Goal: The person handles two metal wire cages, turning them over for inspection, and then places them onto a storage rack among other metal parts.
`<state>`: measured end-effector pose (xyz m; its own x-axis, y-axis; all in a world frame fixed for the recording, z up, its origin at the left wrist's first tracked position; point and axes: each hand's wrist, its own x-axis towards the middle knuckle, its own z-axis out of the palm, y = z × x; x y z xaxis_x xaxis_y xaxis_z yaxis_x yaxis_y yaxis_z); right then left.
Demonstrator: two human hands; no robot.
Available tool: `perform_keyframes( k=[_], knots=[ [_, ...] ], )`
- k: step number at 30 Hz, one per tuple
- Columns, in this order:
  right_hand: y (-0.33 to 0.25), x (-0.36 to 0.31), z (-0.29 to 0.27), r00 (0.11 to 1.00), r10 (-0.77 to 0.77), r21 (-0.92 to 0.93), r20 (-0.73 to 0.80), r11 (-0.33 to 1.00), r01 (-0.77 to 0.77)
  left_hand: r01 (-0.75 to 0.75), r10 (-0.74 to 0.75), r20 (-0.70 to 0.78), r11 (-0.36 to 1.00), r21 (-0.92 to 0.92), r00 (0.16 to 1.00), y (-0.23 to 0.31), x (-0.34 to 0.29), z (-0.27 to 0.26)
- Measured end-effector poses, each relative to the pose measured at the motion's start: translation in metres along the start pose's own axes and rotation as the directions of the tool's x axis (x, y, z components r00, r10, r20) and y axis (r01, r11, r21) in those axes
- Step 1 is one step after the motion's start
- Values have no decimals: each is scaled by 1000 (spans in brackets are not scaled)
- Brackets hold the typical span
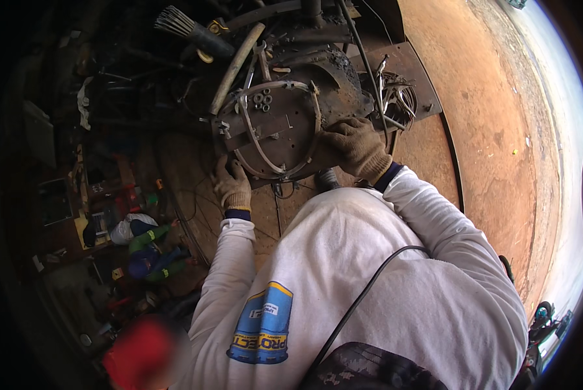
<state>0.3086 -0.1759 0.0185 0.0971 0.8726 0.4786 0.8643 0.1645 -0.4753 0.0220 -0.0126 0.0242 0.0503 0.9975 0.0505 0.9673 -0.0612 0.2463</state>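
A hoop frame of bent metal rod (255, 138) lies on a dark steel plate (298, 133) in front of me. My right hand (358, 146), in a brown knit glove, is closed with curled fingers at the hoop's right side; its fingertips are partly hidden. My left hand (231, 184), gloved alike, rests at the plate's near left edge beside the hoop, thumb and finger apart. A flat steel bar (259, 132) lies across the hoop. Several nuts (263, 99) sit inside its far part. Beyond them lies an open-ended spanner (263, 62).
A worn rod-like handle (237, 68) and a tube of thin rods (203, 39) lie at the far left. Coiled wire (402, 101) sits on a plate at right. A person in green (152, 247) is lower left, and someone in a red cap (139, 354) is close by.
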Motion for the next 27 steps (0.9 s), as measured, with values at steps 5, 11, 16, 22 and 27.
perform_keyframes(
  k=[5, 11, 16, 22, 27],
  knots=[
    [0, 0, 0, 1000, 5, -3, 6, 1000, -5, -8, 8, -1, 1000, -4, 1000, -3, 1, 2],
    [-3, 0, -1, 1000, 14, -9, 12, 1000, -14, -30, 30, -18, 999, 12, 999, -8, 2, 7],
    [-2, 0, 0, 1000, 19, 10, 10, 1000, -19, -20, 21, -28, 1000, 11, 999, -6, 1, 6],
    [-2, -1, -1, 999, 23, -20, 30, 1000, -22, -28, 29, -26, 1000, 13, 999, -9, 2, 9],
    [-4, -1, -2, 999, 33, -30, 37, 999, -32, 5, -5, -7, 1000, 17, 1000, -6, 2, 6]
  ],
)
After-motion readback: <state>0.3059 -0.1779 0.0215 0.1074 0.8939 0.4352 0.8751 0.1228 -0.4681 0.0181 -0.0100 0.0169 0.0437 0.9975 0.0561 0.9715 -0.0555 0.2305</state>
